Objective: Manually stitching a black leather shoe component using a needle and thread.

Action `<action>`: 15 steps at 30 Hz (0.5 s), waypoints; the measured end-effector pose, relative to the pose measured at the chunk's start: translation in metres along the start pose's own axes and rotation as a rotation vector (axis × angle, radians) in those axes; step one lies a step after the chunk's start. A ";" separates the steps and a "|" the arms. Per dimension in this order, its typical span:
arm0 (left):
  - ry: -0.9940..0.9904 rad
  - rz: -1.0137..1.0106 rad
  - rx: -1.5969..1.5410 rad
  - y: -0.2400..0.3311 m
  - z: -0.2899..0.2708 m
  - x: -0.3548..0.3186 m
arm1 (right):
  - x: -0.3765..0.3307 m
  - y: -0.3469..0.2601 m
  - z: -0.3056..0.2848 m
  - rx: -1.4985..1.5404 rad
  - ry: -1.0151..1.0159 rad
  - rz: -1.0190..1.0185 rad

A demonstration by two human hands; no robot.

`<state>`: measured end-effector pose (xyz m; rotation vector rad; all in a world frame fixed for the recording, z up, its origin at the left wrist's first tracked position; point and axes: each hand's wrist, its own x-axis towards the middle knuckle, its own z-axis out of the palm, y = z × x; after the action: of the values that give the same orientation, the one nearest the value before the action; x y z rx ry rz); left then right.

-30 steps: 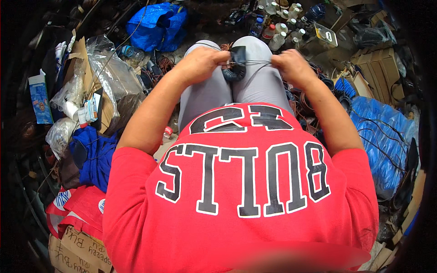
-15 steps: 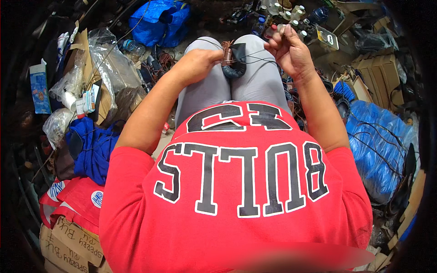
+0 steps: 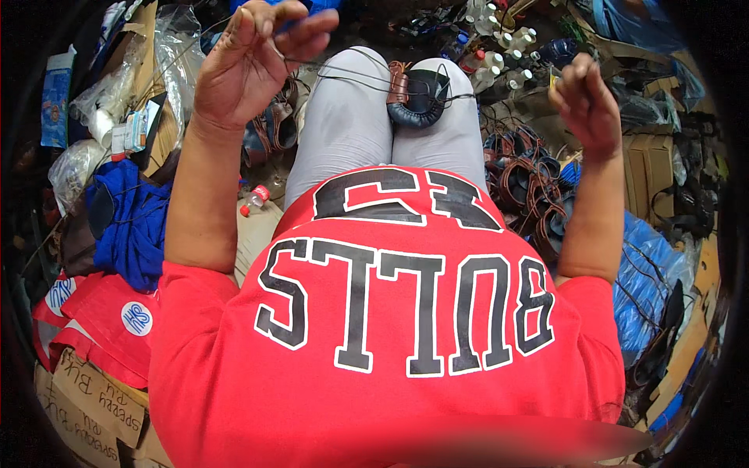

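Between my knees rests a dark shoe upper [image 3: 417,105] with a brown leather part and a gathered, rounded rim. Black thread [image 3: 351,79] runs from it to both sides. My left hand [image 3: 246,66] is raised at the upper left, thumb and forefinger together and other fingers loosely stretched, with the thread reaching it. Out to the right, my right hand [image 3: 589,109] is raised with curled, pinching fingers. Thread leads from the shoe toward it but gets lost against the dark clutter, and a small tip shows above the fingers. Neither hand touches the shoe.
Several brown and dark shoe uppers [image 3: 530,175] lie heaped right of my legs. Small capped bottles [image 3: 499,62] stand beyond my right knee. Blue plastic wrap [image 3: 647,288], cardboard [image 3: 649,171], a blue cloth [image 3: 129,222] and clear plastic bags [image 3: 175,70] surround me.
My left hand has let go of the shoe and swung up and left. My right hand has moved out to the right. The shoe stays between my knees, with thread stretched out to the left.
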<state>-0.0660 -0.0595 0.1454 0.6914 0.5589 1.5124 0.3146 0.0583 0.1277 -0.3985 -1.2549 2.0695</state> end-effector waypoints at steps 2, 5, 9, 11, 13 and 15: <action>-0.127 -0.164 0.119 0.011 -0.034 -0.006 | -0.008 0.004 0.008 -0.560 -0.020 0.335; -0.310 -0.270 1.383 0.027 -0.084 -0.011 | -0.030 0.016 -0.011 -1.244 -0.007 0.691; 0.093 0.014 2.172 0.178 -0.165 -0.038 | -0.118 -0.049 -0.131 -1.518 0.493 0.731; 0.644 0.104 2.348 0.279 -0.212 -0.052 | -0.246 -0.137 -0.238 -1.996 0.633 0.899; 1.014 -0.246 2.489 0.285 -0.241 -0.055 | -0.318 -0.193 -0.262 -2.262 0.686 1.140; 0.888 -0.030 2.316 0.243 -0.269 -0.048 | -0.321 -0.189 -0.263 -2.165 0.571 1.436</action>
<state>-0.4278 -0.1053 0.1268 1.5015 3.0488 0.3241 0.7703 0.0709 0.1366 -2.9880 -2.4523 -0.1908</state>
